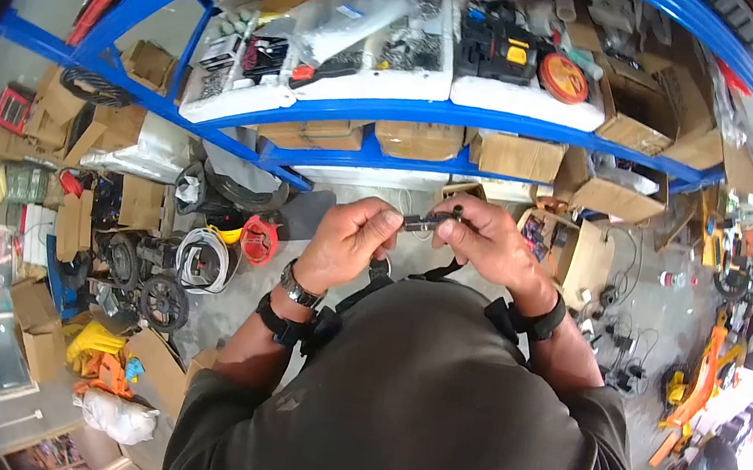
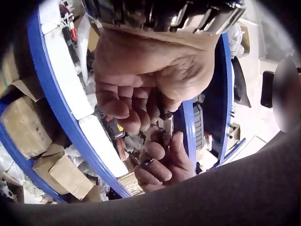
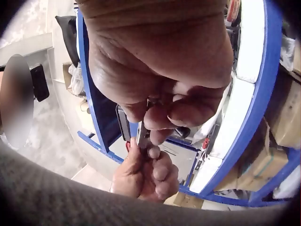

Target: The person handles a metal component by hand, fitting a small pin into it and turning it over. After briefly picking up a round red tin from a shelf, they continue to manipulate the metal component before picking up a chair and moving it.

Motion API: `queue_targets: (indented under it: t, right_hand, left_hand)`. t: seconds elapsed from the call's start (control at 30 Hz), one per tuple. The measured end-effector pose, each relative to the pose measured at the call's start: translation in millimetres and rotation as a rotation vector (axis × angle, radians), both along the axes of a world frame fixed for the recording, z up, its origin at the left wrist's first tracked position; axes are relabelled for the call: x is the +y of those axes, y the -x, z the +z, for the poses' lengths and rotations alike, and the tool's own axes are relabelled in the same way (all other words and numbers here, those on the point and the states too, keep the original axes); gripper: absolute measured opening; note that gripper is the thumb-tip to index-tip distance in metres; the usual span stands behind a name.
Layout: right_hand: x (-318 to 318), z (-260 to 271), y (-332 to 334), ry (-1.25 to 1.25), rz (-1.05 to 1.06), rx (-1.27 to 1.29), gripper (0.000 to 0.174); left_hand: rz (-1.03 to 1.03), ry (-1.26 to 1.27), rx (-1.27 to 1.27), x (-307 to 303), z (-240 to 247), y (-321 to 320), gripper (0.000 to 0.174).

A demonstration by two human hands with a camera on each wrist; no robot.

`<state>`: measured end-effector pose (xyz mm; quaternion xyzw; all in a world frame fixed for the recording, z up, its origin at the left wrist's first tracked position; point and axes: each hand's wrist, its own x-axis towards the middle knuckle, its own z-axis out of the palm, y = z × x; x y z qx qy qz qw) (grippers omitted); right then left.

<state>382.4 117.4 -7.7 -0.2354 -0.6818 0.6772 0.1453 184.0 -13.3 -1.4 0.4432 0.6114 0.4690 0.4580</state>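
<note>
Pinching one end of a small dark metal piece (image 1: 420,223) between thumb and curled fingers, the left hand (image 1: 349,239) meets the right hand (image 1: 492,241), which grips the other end the same way. Neither hand is spread: both are drawn in narrow around the piece, and the two sets of fingertips stand close together. The piece is held in the air in front of the person's dark shirt (image 1: 461,389), off the front edge of a blue shelf (image 1: 468,119); both wrist views show it bridging the hands, though fingers hide much of it and its exact kind cannot be told.

A metal watch (image 1: 301,288) and a black strap sit on the left wrist; another black strap (image 1: 543,320) circles the right.

Along the shelf's front edge stand white bins (image 1: 386,93). The one toward the right end carries a black tool with a yellow patch (image 1: 516,52) and, near its right corner, a round orange-red case (image 1: 564,77). Beneath that edge, cardboard boxes (image 1: 418,140) line the lower level. On the floor beyond the left hand, a red helmet-like item (image 1: 258,240) lies just beside a pale coil (image 1: 184,259).
</note>
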Motion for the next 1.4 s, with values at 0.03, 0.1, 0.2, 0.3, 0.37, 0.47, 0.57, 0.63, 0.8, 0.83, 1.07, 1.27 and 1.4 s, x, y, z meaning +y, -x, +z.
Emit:
queue_targets:
  t: [0.03, 0.1, 0.2, 0.3, 0.37, 0.47, 0.57, 0.63, 0.8, 0.83, 1.07, 1.27, 1.4]
  right_hand:
    - [1, 2, -1, 0.015, 0.001, 0.025, 0.022]
    - [2, 1, -5, -0.003, -0.016, 0.020, 0.022]
    - [1, 3, -10, 0.005, -0.048, 0.004, 0.023]
    - [1, 6, -11, 0.006, -0.080, 0.025, 0.023]
    - [-1, 7, -14, 0.004, -0.092, 0.034, 0.023]
    - [0, 3, -14, -0.060, -0.070, 0.018, 0.023]
    - [-3, 4, -14, -0.026, -0.097, 0.038, 0.022]
    - [-3, 3, -14, -0.005, -0.092, 0.052, 0.021]
    - [-1, 0, -12, -0.004, -0.054, 0.044, 0.021]
    - [-2, 3, -12, 0.000, -0.051, 0.039, 0.021]
    - [-1, -6, -8, -0.287, 0.004, 0.189, 0.029]
    - [-7, -2, 1, -0.229, -0.078, 0.134, 0.056]
    - [-10, 5, 16, -0.151, -0.138, 0.005, 0.076]
  left_hand:
    - [-0.013, -0.003, -0.015, 3, 1, 0, 0.030]
    - [-0.043, -0.064, 0.101, 6, 6, -2, 0.023]
    - [-0.030, -0.163, 0.111, 10, 4, -4, 0.017]
    - [-0.051, -0.053, 0.087, 14, 10, 0, 0.020]
    - [-0.106, 0.007, 0.100, 15, 11, 2, 0.023]
    - [-0.130, -0.008, 0.107, 17, 12, 0, 0.027]
    - [-0.148, -0.091, 0.195, 16, 10, 0, 0.027]
    - [-0.148, -0.145, 0.248, 16, 8, 0, 0.025]
    - [-0.139, -0.183, 0.282, 12, 8, -1, 0.023]
    - [-0.127, -0.160, 0.229, 11, 8, -1, 0.023]
    - [-0.119, -0.055, -0.048, 6, -4, 4, 0.024]
    - [-0.066, -0.056, -0.061, 6, -11, 7, 0.021]
    - [-0.011, -0.056, -0.152, 5, -11, 23, 0.019]
